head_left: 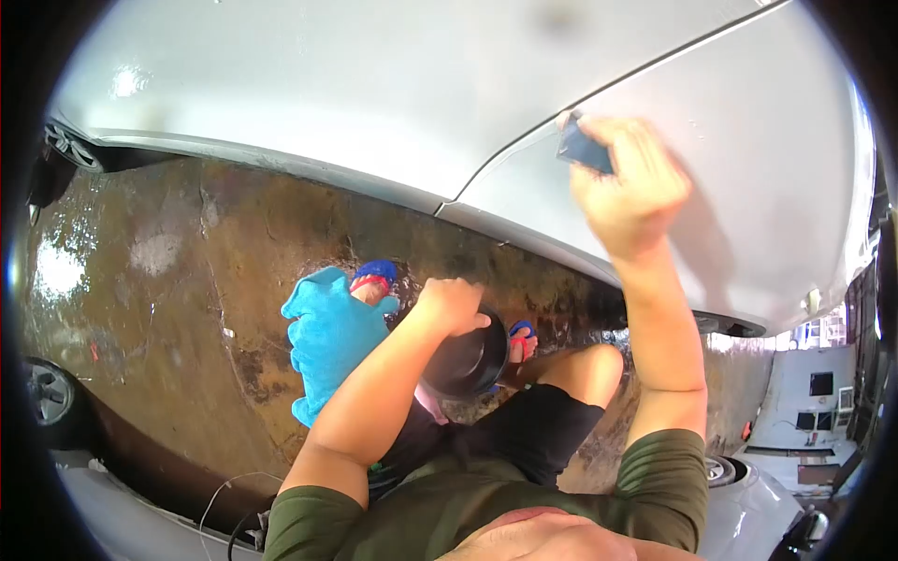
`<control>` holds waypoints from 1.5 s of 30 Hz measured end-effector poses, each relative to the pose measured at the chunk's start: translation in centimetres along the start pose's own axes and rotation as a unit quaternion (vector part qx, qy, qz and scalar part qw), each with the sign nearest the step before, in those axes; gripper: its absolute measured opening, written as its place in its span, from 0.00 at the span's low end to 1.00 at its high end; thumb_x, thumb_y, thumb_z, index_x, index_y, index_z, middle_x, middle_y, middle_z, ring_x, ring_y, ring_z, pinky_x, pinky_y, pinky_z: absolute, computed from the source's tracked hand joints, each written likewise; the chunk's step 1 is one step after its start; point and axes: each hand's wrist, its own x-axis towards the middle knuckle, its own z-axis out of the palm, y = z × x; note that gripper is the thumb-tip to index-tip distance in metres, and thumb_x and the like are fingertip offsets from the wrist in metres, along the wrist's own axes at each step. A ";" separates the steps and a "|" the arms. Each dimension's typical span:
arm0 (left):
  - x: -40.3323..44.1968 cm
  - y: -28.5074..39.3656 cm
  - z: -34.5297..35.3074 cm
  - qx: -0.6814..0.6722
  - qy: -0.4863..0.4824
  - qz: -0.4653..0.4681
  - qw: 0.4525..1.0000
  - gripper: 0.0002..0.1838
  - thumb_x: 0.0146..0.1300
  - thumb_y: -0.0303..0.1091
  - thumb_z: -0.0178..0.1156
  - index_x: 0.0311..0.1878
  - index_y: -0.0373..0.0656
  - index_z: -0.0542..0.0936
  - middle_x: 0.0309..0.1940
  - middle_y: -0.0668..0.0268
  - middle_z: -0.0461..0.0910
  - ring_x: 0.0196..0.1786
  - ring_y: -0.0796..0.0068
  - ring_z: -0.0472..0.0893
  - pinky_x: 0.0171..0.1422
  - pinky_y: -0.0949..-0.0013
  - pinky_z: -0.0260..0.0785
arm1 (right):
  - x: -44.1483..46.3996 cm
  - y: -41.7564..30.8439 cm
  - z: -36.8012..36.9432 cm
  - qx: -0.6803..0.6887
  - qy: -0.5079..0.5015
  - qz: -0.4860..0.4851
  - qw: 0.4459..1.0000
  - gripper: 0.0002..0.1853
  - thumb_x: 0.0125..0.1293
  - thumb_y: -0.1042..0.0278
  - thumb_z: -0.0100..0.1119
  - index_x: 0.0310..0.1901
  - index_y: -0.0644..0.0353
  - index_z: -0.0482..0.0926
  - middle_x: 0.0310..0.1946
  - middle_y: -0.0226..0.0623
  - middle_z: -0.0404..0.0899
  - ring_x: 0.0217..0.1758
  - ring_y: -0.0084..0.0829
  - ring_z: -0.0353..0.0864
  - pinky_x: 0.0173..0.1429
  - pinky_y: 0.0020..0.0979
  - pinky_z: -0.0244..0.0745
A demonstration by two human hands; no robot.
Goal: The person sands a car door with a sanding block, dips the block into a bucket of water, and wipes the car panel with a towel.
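Observation:
My right hand (638, 182) is closed on a dark blue-grey flat block (586, 148), which lies against the silver car door (524, 187) close to the door seam. Lower down, my left hand (453, 307) is closed at the rim of a black bucket (472, 351), its fingers curled toward the bucket's edge. A bright blue cloth (332, 341) drapes beside my left forearm, over my leg. My feet, in blue sandals with red straps, stand either side of the bucket.
Wet brown concrete floor (159, 243) stretches below the car panel. Another car's wheel (49, 391) is at the lower left, with a thin hose or wire near it. A second light-coloured car (753, 500) stands at the lower right.

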 end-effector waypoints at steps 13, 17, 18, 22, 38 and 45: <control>0.0 0.1 -0.7 -0.005 -0.001 -0.005 1.000 0.35 0.68 0.63 0.62 0.66 0.43 0.78 0.55 0.46 0.85 0.60 0.43 0.85 0.62 0.44 0.78 | 2.6 0.6 -2.1 -0.020 0.030 -0.013 0.999 0.13 0.45 0.82 0.70 0.35 0.58 0.86 0.30 0.31 0.85 0.31 0.35 0.85 0.36 0.31 0.81; 0.5 -0.2 -1.0 -0.008 0.007 0.001 1.000 0.35 0.68 0.63 0.62 0.64 0.42 0.78 0.55 0.46 0.85 0.59 0.44 0.85 0.60 0.43 0.78 | 3.9 0.5 -3.0 -0.012 0.090 -0.020 0.996 0.12 0.48 0.81 0.74 0.35 0.58 0.86 0.30 0.33 0.85 0.32 0.34 0.84 0.38 0.32 0.81; 0.4 0.0 -0.9 -0.011 0.003 -0.001 1.000 0.36 0.68 0.63 0.62 0.65 0.42 0.78 0.55 0.46 0.85 0.59 0.44 0.85 0.61 0.43 0.78 | 4.5 0.1 -3.7 -0.019 0.125 -0.001 0.992 0.12 0.47 0.81 0.74 0.35 0.58 0.86 0.30 0.34 0.85 0.32 0.34 0.84 0.38 0.33 0.80; 0.7 -0.1 0.1 0.003 0.027 0.010 1.000 0.36 0.68 0.63 0.62 0.64 0.42 0.78 0.54 0.47 0.85 0.58 0.45 0.86 0.60 0.43 0.78 | 2.9 0.8 -2.5 -0.080 0.006 -0.076 0.994 0.13 0.41 0.77 0.71 0.32 0.51 0.86 0.28 0.30 0.84 0.32 0.33 0.82 0.39 0.35 0.69; 0.5 0.1 -0.3 0.012 0.021 0.001 1.000 0.35 0.68 0.62 0.62 0.66 0.42 0.78 0.55 0.48 0.85 0.59 0.46 0.86 0.61 0.44 0.78 | 0.7 1.0 -0.7 -0.081 -0.007 -0.104 0.991 0.12 0.40 0.71 0.72 0.30 0.48 0.82 0.24 0.22 0.79 0.29 0.26 0.79 0.46 0.34 0.56; 0.5 0.2 -0.5 0.009 0.016 -0.014 1.000 0.37 0.69 0.64 0.61 0.69 0.44 0.77 0.57 0.47 0.85 0.62 0.46 0.84 0.64 0.44 0.77 | 1.1 1.5 -1.1 -0.091 0.005 -0.099 0.991 0.12 0.43 0.75 0.71 0.32 0.48 0.83 0.24 0.21 0.80 0.29 0.25 0.78 0.48 0.33 0.55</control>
